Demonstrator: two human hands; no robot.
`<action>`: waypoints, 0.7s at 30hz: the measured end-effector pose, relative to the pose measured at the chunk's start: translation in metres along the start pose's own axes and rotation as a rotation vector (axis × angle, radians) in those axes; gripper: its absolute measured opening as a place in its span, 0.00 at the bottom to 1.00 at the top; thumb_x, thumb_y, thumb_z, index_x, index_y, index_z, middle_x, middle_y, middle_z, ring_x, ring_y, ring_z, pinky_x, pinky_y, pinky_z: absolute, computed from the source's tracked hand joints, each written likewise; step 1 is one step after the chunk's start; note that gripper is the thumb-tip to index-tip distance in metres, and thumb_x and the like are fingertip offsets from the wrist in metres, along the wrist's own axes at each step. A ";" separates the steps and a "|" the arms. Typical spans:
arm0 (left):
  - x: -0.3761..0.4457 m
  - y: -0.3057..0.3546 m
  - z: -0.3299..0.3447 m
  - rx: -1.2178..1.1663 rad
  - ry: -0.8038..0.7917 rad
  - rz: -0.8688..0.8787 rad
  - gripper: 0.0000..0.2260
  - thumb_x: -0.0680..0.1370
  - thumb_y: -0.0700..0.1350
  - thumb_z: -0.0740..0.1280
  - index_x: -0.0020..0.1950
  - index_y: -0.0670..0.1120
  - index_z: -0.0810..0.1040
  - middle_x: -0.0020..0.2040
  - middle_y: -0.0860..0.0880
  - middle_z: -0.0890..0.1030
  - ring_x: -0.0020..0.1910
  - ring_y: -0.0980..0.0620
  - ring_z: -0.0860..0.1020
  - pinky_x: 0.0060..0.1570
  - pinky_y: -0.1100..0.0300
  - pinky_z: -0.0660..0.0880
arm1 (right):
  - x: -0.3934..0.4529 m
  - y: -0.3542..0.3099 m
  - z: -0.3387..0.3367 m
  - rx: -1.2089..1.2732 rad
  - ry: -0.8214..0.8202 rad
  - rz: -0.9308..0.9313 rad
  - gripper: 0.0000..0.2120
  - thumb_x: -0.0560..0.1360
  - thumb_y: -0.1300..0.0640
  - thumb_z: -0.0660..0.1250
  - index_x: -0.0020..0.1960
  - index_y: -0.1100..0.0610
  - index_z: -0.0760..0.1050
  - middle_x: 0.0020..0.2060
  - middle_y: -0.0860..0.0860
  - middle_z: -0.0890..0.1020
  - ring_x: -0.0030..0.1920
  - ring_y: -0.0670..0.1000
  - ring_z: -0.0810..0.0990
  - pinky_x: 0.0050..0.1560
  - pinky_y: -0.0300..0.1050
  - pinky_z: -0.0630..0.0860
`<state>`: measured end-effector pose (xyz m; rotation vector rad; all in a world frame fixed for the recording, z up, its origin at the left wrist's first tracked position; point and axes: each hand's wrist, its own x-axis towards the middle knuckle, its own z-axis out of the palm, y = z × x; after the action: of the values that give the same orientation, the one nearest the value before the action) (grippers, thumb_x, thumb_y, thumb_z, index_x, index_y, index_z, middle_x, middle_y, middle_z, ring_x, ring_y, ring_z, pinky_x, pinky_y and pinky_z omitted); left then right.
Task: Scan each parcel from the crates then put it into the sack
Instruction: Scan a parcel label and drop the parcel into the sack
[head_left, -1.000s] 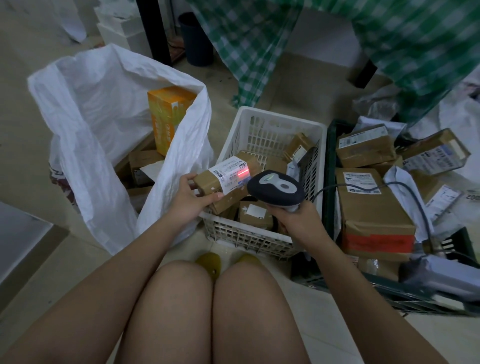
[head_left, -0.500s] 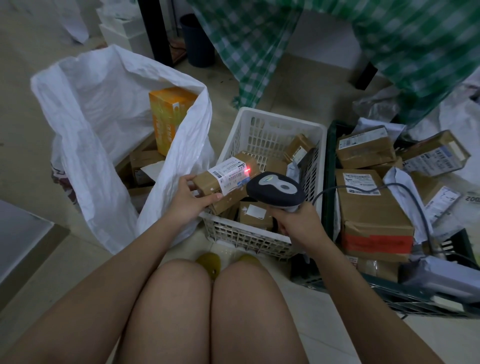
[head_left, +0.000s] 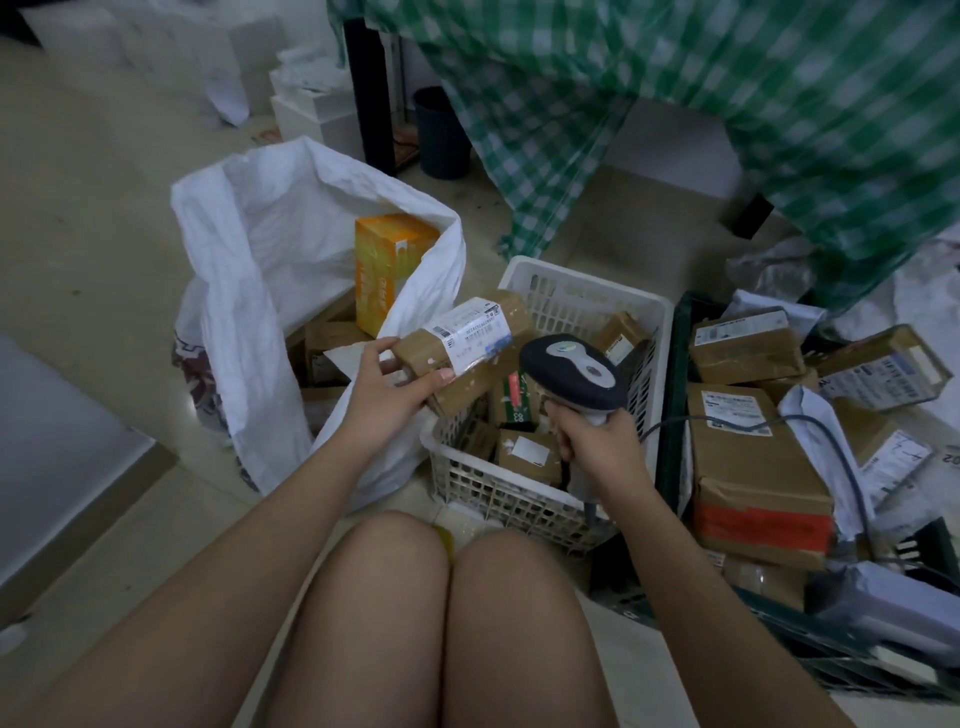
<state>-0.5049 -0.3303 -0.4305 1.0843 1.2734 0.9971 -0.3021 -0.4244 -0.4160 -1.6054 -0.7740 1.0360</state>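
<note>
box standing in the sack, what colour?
Orange and yellow box, upright inside the white sack; head view.

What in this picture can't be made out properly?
All head view:
- Print on the white label of the brown cardboard parcel: too small.
- Bottom of the white woven sack: hidden by its own walls.
- Dark green plastic crate: buried under parcels.
- Green checked cloth: blurred, cut off at the top.

Left hand (head_left: 387, 387) gripping; right hand (head_left: 597, 439) apparently clenched, lower.
</note>
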 end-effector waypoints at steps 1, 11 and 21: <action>-0.003 0.008 -0.004 -0.031 0.041 0.028 0.32 0.70 0.41 0.76 0.69 0.48 0.64 0.61 0.48 0.73 0.52 0.59 0.77 0.47 0.57 0.80 | 0.002 -0.004 0.005 0.011 0.006 -0.007 0.11 0.76 0.62 0.68 0.36 0.59 0.71 0.26 0.54 0.71 0.27 0.49 0.69 0.27 0.38 0.68; 0.047 0.048 -0.081 0.358 0.503 0.437 0.35 0.72 0.53 0.74 0.74 0.54 0.60 0.70 0.46 0.64 0.68 0.49 0.66 0.66 0.55 0.67 | 0.044 -0.032 0.066 0.046 0.064 0.011 0.15 0.75 0.61 0.69 0.32 0.58 0.69 0.27 0.56 0.72 0.25 0.50 0.70 0.30 0.43 0.69; 0.105 0.043 -0.051 0.983 0.148 0.289 0.21 0.78 0.44 0.64 0.70 0.44 0.68 0.71 0.38 0.64 0.72 0.38 0.61 0.67 0.49 0.61 | 0.082 -0.015 0.054 -0.008 0.028 0.012 0.16 0.76 0.60 0.69 0.31 0.59 0.69 0.25 0.56 0.72 0.26 0.52 0.71 0.31 0.45 0.70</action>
<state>-0.5491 -0.2154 -0.4115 2.0082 1.8274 0.6350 -0.3158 -0.3265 -0.4270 -1.6303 -0.7515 1.0178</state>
